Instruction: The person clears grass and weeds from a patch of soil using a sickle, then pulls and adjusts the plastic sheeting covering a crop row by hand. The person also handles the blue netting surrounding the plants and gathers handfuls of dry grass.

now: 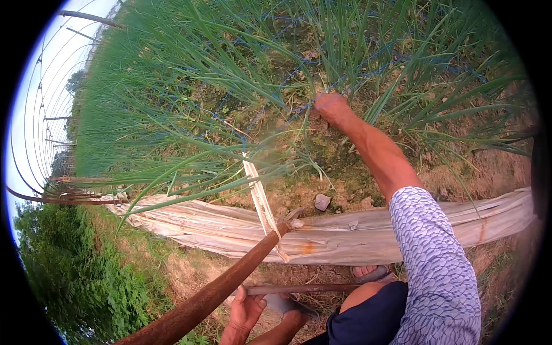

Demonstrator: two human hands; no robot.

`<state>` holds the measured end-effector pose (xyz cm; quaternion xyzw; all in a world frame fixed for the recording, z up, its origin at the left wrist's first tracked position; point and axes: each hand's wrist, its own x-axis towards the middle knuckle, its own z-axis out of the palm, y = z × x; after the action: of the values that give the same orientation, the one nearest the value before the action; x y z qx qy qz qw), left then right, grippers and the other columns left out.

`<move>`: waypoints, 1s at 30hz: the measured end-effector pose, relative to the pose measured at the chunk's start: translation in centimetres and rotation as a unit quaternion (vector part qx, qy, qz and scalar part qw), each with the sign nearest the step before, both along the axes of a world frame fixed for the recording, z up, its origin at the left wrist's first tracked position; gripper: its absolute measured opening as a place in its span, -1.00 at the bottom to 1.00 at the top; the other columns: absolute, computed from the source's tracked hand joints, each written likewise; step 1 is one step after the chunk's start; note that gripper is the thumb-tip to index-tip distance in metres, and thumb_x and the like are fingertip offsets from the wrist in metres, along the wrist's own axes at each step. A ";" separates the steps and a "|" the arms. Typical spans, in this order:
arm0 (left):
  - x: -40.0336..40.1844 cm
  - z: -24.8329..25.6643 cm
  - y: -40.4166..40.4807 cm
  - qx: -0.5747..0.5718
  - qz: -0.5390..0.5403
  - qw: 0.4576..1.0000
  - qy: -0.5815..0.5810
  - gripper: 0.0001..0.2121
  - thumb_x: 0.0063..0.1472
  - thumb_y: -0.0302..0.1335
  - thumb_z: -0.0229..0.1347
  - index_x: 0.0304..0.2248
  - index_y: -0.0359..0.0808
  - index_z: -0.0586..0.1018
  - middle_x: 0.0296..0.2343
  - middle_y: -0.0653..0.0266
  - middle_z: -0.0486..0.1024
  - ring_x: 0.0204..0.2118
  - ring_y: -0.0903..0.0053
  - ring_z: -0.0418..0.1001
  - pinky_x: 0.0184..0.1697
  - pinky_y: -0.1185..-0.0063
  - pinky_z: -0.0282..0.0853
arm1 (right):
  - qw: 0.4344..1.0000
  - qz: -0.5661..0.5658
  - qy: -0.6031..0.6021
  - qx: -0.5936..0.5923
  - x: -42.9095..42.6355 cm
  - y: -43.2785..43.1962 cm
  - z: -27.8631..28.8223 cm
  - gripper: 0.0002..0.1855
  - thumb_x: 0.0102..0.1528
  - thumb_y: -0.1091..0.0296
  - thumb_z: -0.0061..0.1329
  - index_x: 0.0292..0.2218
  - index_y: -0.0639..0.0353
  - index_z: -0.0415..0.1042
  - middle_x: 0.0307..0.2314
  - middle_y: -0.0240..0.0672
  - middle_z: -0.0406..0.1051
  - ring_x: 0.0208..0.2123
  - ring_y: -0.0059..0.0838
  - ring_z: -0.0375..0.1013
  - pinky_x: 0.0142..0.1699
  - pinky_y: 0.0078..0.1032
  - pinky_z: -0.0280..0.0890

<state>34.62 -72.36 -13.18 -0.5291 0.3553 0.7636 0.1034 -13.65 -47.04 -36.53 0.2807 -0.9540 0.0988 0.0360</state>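
Observation:
My right hand [333, 111] reaches down into the green onion plants [340, 56], curled close to the soil at the base of their stalks. Its fingertips are hidden, so what lies between them cannot be made out. Blue netting string [297, 110] runs right beside the knuckles. Low in the view, my left hand [246, 311] has its thumb and fingers around one end of a thin brown rod [310, 288], which lies level in front of my knee.
A rusty metal pole [215, 293] slants up from below, tied by a pale strip [257, 189] to the netting. Bunched plastic sheeting [336, 235] edges the bed. A stone [322, 202] sits on the soil. Bare hoops [39, 116] and bushes [82, 267] stand at left.

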 end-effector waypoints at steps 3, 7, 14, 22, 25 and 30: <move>-0.1 -0.3 -0.2 0.002 -0.019 1.000 -0.006 -0.66 0.13 -0.06 0.10 -0.28 -0.14 0.49 -0.23 0.29 0.49 -0.16 0.44 0.41 -0.30 0.52 0.35 | 0.999 0.025 0.026 0.002 0.3 0.5 0.0 -0.87 -0.03 0.45 -0.13 -0.42 0.32 0.36 -0.55 -0.12 0.45 -0.48 -0.23 0.52 -0.46 -0.35 0.41; -0.3 -0.5 -0.4 0.000 -0.013 1.000 -0.005 -0.65 0.17 -0.07 0.05 -0.25 -0.18 0.46 -0.23 0.25 0.47 -0.15 0.39 0.40 -0.28 0.50 0.34 | 1.000 0.004 -0.013 -0.016 2.0 0.1 1.4 -0.88 -0.01 0.45 -0.16 -0.42 0.31 0.36 -0.55 -0.13 0.45 -0.48 -0.23 0.51 -0.47 -0.36 0.40; -1.2 -1.3 -0.8 0.012 -0.055 0.998 0.006 -0.58 0.19 -0.04 0.01 -0.18 -0.24 0.40 -0.21 0.21 0.42 -0.15 0.34 0.38 -0.26 0.49 0.28 | 0.981 -0.041 -0.172 -0.083 7.9 -0.4 6.8 -0.82 -0.14 0.39 -0.05 -0.49 0.31 0.49 -0.49 -0.02 0.48 -0.41 -0.07 0.51 -0.35 -0.23 0.42; -3.6 -2.6 -0.7 0.021 -0.145 0.989 0.004 -0.57 0.20 -0.03 -0.01 -0.11 -0.19 0.39 -0.19 0.21 0.43 -0.16 0.40 0.38 -0.26 0.54 0.29 | 0.943 0.163 -0.288 0.037 13.5 4.3 10.4 -0.80 -0.14 0.41 -0.07 -0.49 0.36 0.48 -0.50 -0.04 0.49 -0.45 -0.14 0.50 -0.38 -0.26 0.38; -3.5 -2.2 -1.6 0.017 -0.154 0.988 0.006 -0.56 0.24 -0.04 -0.05 -0.05 -0.19 0.36 -0.19 0.21 0.41 -0.17 0.42 0.38 -0.25 0.54 0.28 | 0.702 0.129 -0.700 0.034 16.8 7.1 17.9 -0.89 -0.13 0.43 -0.02 -0.56 0.25 0.51 -0.61 -0.21 0.48 -0.58 -0.46 0.44 -0.49 -0.45 0.32; -4.2 -3.1 -1.8 0.029 -0.180 0.983 0.003 -0.59 0.22 -0.01 -0.05 -0.14 -0.16 0.39 -0.24 0.25 0.45 -0.25 0.47 0.43 -0.32 0.57 0.32 | 0.864 -0.043 -0.497 0.067 14.9 14.3 13.5 -0.83 -0.08 0.35 0.02 -0.43 0.23 0.51 -0.61 -0.22 0.47 -0.61 -0.41 0.44 -0.50 -0.44 0.33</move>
<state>30.38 -74.12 -16.27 -0.4512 0.4229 0.7439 0.2534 1.22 -32.71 -23.05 0.1551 -0.8610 0.1592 -0.4575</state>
